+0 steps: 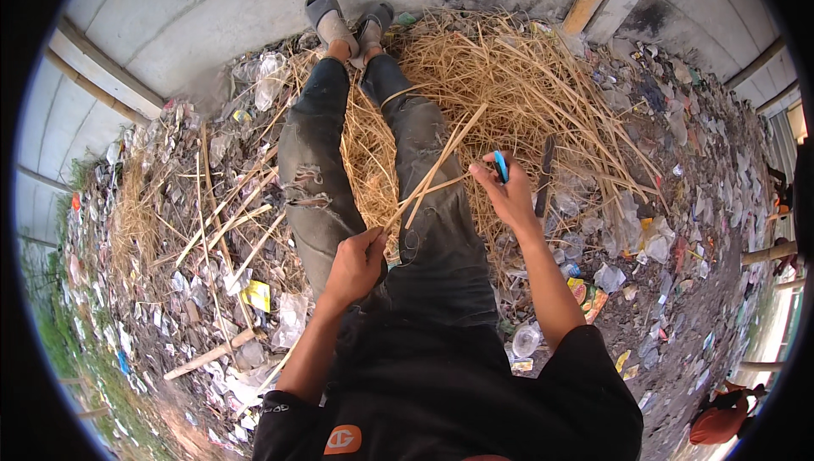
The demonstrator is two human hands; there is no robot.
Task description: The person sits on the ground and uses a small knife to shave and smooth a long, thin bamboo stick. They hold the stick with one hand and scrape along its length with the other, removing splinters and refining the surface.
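Note:
My left hand [354, 264] is closed around the near end of a thin, pale bamboo strip [428, 193] above my lap. The strip's far end reaches close to the thumb of my right hand [510, 198]. That hand is closed on a small blue-handled tool [501, 167], whose working end I cannot make out. Another pale strip [449, 156] crosses the first and slants over my right thigh. Thin shavings [373, 194] fill the gap between my outstretched legs.
A large heap of straw-coloured shavings [509, 80] lies right of my feet. Beside my right hand is a long dark flat piece [544, 174]. Split sticks [225, 228] and plastic litter [259, 294] cover the ground at left. A grey wall [229, 12] stands beyond my feet.

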